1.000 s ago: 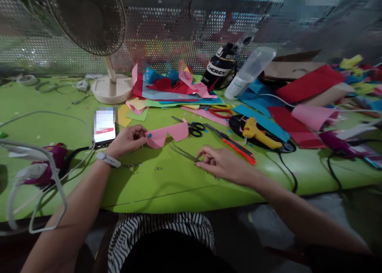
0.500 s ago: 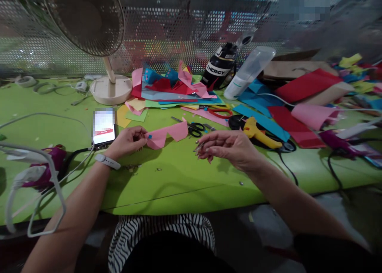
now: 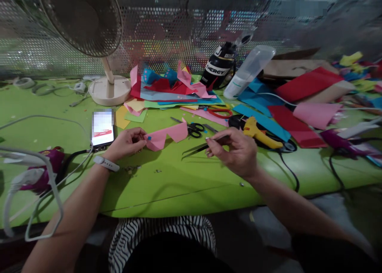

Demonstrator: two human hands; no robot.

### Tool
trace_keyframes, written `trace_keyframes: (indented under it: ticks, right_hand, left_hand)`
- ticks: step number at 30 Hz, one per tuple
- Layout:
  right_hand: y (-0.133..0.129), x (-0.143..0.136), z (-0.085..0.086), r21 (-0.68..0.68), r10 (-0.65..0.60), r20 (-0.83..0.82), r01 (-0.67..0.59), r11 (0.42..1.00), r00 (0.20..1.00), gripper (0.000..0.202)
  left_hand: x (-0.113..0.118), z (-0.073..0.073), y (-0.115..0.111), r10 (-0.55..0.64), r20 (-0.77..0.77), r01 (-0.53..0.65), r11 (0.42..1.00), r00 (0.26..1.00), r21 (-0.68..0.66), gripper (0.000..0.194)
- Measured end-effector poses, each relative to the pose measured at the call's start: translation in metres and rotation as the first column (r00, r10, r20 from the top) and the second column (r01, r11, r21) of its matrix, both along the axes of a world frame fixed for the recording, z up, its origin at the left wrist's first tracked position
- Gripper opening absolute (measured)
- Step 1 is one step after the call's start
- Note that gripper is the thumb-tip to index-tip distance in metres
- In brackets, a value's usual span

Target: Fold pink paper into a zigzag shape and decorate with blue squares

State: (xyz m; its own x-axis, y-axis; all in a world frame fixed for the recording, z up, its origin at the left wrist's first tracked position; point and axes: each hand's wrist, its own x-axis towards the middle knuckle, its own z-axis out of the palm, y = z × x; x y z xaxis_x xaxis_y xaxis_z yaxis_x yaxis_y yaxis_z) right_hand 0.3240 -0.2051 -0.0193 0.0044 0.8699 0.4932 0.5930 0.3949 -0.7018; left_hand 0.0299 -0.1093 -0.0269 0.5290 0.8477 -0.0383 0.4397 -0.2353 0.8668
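Observation:
Between the thumb and fingers of my left hand [image 3: 129, 142] is one end of a pink paper cutout [image 3: 158, 139] shaped like glasses. A small blue piece [image 3: 149, 138] sits on the cutout near my fingers. My right hand [image 3: 234, 150] grips dark tweezers [image 3: 197, 149], whose two tips are apart and point left, below the cutout's right end. Black-handled scissors [image 3: 195, 129] lie just beyond the cutout, blades toward the left.
A phone [image 3: 103, 139] and a fan [image 3: 110, 89] stand left. Coloured papers [image 3: 179, 98] and a black bottle [image 3: 216, 70] are at the back. A yellow glue gun [image 3: 259, 134] lies right of my right hand, with red paper [image 3: 298, 127] beyond.
My right hand has closed on the tweezers, which now stick out to the left with their tips apart. My left hand and the pink cutout have barely moved.

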Motion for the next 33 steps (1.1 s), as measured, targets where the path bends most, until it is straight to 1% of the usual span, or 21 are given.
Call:
trace_keyframes:
  ticks: [3,6,8,9,10,12,14,17,19,21,24,29,33]
  right_hand:
    - [0.003,-0.002,0.0,-0.074,0.125,0.071,-0.12,0.99,0.99,0.017]
    - [0.005,-0.003,0.002,-0.156,0.25,0.149,-0.227,0.961,0.957,0.019]
    - [0.009,0.003,0.002,-0.248,0.299,0.12,-0.263,0.932,0.947,0.021]
    - [0.013,0.008,0.003,-0.28,0.286,0.08,-0.254,0.926,0.955,0.023]
    - [0.019,0.015,0.003,-0.296,0.244,0.032,-0.224,0.929,0.969,0.025]
    - [0.038,0.035,0.004,-0.267,0.046,-0.073,-0.064,0.961,0.996,0.03]
    - [0.062,0.057,0.002,-0.223,-0.167,-0.154,0.13,0.966,0.974,0.033]
    - [0.099,0.088,-0.005,-0.214,-0.295,-0.195,0.253,0.943,0.935,0.03]
    - [0.117,0.101,-0.012,-0.22,-0.334,-0.152,0.298,0.929,0.93,0.027]
    - [0.128,0.108,-0.018,-0.215,-0.354,-0.125,0.323,0.922,0.927,0.025]
    - [0.134,0.11,-0.024,-0.211,-0.353,-0.107,0.326,0.922,0.929,0.026]
    - [0.143,0.114,-0.034,-0.213,-0.356,-0.037,0.341,0.916,0.934,0.036]
    - [0.149,0.119,-0.039,-0.18,-0.34,0.002,0.335,0.925,0.94,0.036]
  left_hand:
    - [0.0,0.0,0.0,0.001,-0.001,-0.001,1.0,1.0,0.005,0.018]
    - [0.0,0.0,0.0,-0.011,0.002,0.011,1.0,1.0,0.0,0.018]
    - [-0.001,-0.001,0.001,-0.014,0.009,0.014,1.0,1.0,0.007,0.018]
    - [-0.001,-0.001,0.002,-0.014,0.012,0.014,1.0,1.0,0.014,0.018]
    - [-0.001,-0.002,0.002,-0.016,0.015,0.016,1.0,1.0,0.019,0.019]
    - [-0.002,-0.004,0.004,-0.031,0.02,0.03,0.999,0.999,0.022,0.02]
    - [-0.003,-0.007,0.005,-0.044,0.026,0.043,0.999,0.999,0.017,0.02]
    - [-0.004,-0.008,0.006,-0.038,0.029,0.037,0.999,0.999,0.011,0.018]
    - [-0.003,-0.007,0.006,-0.032,0.027,0.031,1.0,0.999,0.003,0.017]
    - [-0.002,-0.005,0.005,-0.03,0.022,0.03,1.0,0.999,-0.004,0.016]
    - [-0.001,-0.002,0.004,-0.026,0.014,0.026,1.0,1.0,-0.01,0.018]
    - [-0.001,-0.001,0.004,-0.028,0.003,0.028,1.0,1.0,0.003,0.019]
    - [-0.002,-0.002,0.004,-0.036,0.001,0.036,0.999,0.999,0.003,0.019]
